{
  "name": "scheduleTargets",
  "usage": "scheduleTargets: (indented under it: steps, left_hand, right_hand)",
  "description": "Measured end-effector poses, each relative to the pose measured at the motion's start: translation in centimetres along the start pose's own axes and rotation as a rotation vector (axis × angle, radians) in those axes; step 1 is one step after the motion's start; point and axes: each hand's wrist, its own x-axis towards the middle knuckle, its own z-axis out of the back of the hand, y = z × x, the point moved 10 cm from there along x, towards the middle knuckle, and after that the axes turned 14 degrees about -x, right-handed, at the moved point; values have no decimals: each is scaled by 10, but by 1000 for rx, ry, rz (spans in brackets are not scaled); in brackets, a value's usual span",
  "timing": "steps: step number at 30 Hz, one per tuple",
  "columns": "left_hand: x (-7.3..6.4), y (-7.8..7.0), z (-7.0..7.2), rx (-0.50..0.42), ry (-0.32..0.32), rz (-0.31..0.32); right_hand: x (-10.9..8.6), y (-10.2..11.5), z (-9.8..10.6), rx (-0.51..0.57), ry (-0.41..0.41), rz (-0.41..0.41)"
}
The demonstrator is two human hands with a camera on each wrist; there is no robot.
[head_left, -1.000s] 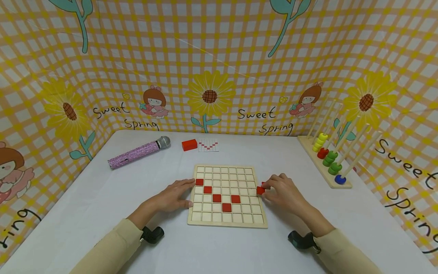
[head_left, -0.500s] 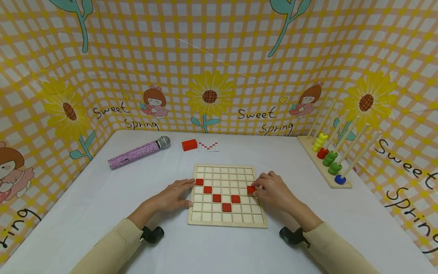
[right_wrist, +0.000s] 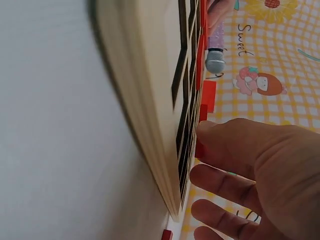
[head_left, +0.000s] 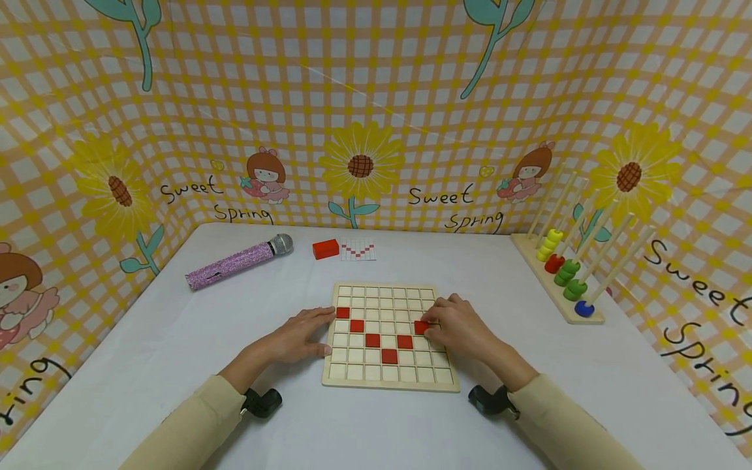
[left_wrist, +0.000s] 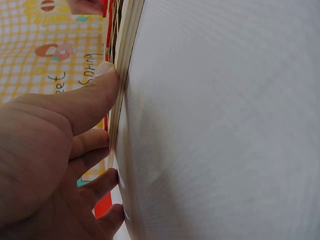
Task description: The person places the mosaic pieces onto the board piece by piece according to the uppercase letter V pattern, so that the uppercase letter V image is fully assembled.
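Note:
In the head view a square wooden grid board [head_left: 390,384] lies on the table. Several red square tiles sit in its cells, falling in a diagonal from the upper left tile [head_left: 343,313] to the lowest one [head_left: 390,356], then rising to another tile [head_left: 404,342]. My right hand [head_left: 461,329] pinches one more red tile [head_left: 421,327] over the board's right part; its fingertips partly cover it. Along the board's left edge rests my left hand [head_left: 296,336], fingers extended, thumb and fingertips touching the edge [left_wrist: 120,80].
Behind the board lie a red block [head_left: 326,249] and a small pattern card [head_left: 358,249]. A glittery pink microphone [head_left: 237,263] lies at the back left. At the right stands a peg abacus [head_left: 566,281] with coloured beads. Another red piece [right_wrist: 167,234] lies by the board's edge.
My right hand has carried the red tile leftward from beyond the board's right edge to over its cells. The left hand has stayed at the left edge.

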Motion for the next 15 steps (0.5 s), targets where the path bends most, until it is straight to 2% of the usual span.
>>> scheduleTargets:
  steps: [5, 15]
  left_hand:
    - [1, 2, 0, -5, -3, 16]
    - [1, 2, 0, -1, -2, 11]
  right_hand:
    - [0, 0, -4, 13, 11, 5]
    - [1, 2, -6, 19, 15, 5]
